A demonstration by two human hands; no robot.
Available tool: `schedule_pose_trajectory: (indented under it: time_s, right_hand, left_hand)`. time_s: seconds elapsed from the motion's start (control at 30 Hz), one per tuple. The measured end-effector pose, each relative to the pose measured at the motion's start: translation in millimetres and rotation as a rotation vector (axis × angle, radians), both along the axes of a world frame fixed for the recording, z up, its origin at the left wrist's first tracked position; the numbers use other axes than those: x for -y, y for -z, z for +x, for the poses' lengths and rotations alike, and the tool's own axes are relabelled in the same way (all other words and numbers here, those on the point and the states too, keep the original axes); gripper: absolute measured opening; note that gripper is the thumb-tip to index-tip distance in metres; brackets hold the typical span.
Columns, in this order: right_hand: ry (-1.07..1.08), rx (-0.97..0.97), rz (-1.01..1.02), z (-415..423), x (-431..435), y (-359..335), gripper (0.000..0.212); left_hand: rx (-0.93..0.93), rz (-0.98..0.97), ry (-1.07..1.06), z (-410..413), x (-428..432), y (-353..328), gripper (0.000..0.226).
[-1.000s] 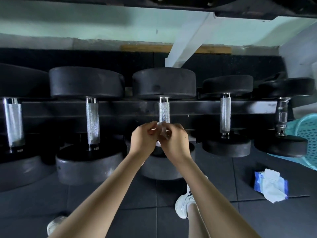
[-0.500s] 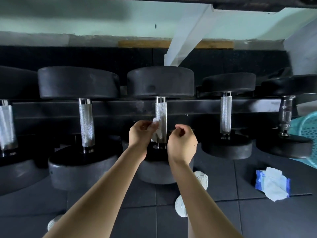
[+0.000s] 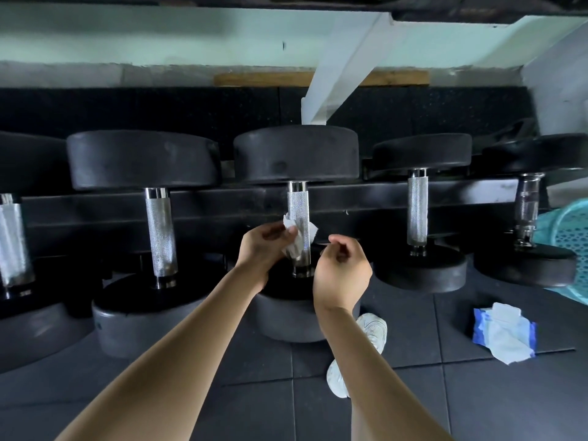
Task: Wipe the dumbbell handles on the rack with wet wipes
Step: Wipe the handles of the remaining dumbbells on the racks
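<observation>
Wipe (image 3: 292, 241) loops behind the lower part of the middle dumbbell handle (image 3: 298, 211) on the rack (image 3: 359, 198), with a white corner showing on each side of the bar. The left hand (image 3: 262, 249) pinches it against the handle's left side. The right hand (image 3: 342, 272) hovers just right of the handle, fingers curled around nothing (apart from the wipe, as far as the view shows). A blue wipe pack (image 3: 504, 332) lies on the floor mat to the right, near a teal basket (image 3: 566, 237).

One head-worn wide-angle view; faces forward and down; near the rack (image 3: 356, 198).
</observation>
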State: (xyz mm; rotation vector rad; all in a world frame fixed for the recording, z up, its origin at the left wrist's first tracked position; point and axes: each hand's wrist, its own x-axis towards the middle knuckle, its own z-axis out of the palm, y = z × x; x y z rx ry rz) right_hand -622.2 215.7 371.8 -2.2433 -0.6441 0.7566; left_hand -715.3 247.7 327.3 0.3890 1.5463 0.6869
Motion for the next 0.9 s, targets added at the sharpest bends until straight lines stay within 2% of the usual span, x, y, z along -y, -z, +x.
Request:
schedule_pose_trajectory:
  time_s: [0.1, 0.2, 0.3, 0.37, 0.5, 0.57, 0.63, 0.7, 0.83, 0.9]
  right_hand:
    - [-0.002, 0.021, 0.021, -0.4, 1.3, 1.4, 0.023]
    - [-0.017, 0.02, 0.034, 0.3, 2.8, 2.6, 0.024]
    - [-0.021, 0.011, 0.03, 0.7, 2.8, 1.8, 0.025]
    - [-0.017, 0.011, 0.024, 0.3, 1.9, 1.0, 0.025]
    - [-0.03, 0.009, 0.009, 0.2, 1.2, 0.7, 0.025]
    - [-0.028, 0.032, 0.022, -0.9, 1.8, 1.1, 0.025]
    - [-0.024, 0.062, 0.037, -1.6, 2.2, 1.5, 0.024]
    - [-0.026, 0.073, 0.036, -1.9, 2.5, 2.0, 0.024]
    - [-0.038, 0.063, 0.038, -3.0, 2.4, 1.7, 0.037]
    - [-0.022, 0.061, 0.036, -2.7, 2.0, 2.2, 0.04]
  left_hand:
    - [-0.015, 0.103, -0.024, 4.4, -15.2, -2.4, 0.008]
    - [-0.093, 0.135, -0.107, 9.4, -40.5, -4.5, 0.02]
    - [-0.143, 0.136, -0.042, 5.7, -46.3, -2.9, 0.022]
    - [-0.118, 0.148, 0.056, 0.6, -30.1, -1.7, 0.018]
    - [-0.167, 0.081, 0.4, -14.0, 9.0, 3.6, 0.022]
    - [-0.171, 0.062, 0.472, -17.3, 5.1, 3.3, 0.024]
    - [-0.177, 0.082, 0.394, -13.0, -7.8, -2.9, 0.017]
    - [-0.173, 0.114, 0.205, -5.1, -20.6, -8.6, 0.008]
    - [-0.174, 0.168, 0.155, 3.0, -38.0, -15.0, 0.019]
    - [-0.163, 0.181, 0.036, 5.3, -46.2, -17.2, 0.018]
